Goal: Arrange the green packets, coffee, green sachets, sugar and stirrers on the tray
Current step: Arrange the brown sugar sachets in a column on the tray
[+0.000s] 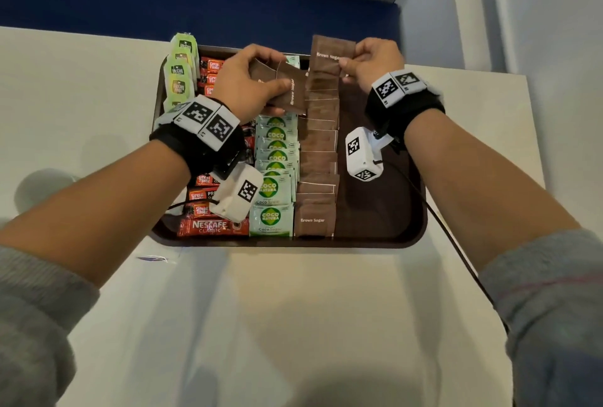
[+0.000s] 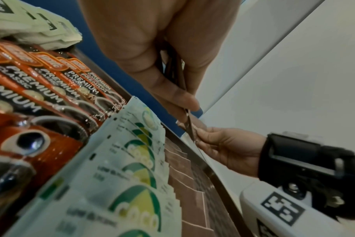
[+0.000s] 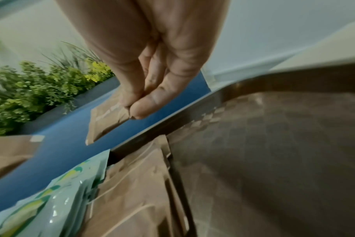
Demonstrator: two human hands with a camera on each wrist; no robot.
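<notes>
My left hand (image 1: 243, 80) is raised over the dark brown plastic tray (image 1: 385, 211), thumb & fingers clamped on a small stack of brown paper sugar packets (image 1: 287, 90). My right hand (image 1: 375, 62) pinches one brown "Brown Sugar" packet (image 1: 329, 52) by its edge, held upright above the far end of the brown sugar row (image 1: 318, 158), next to the pale green Coco sachets (image 1: 275, 175).

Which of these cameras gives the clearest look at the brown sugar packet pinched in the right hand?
The head view: the brown paper sugar packet faces the camera, label readable, pinched by the right hand. The right wrist view shows it blurred below the fingertips. The left wrist view shows only the right hand, far off; the packet there is unclear.
</notes>
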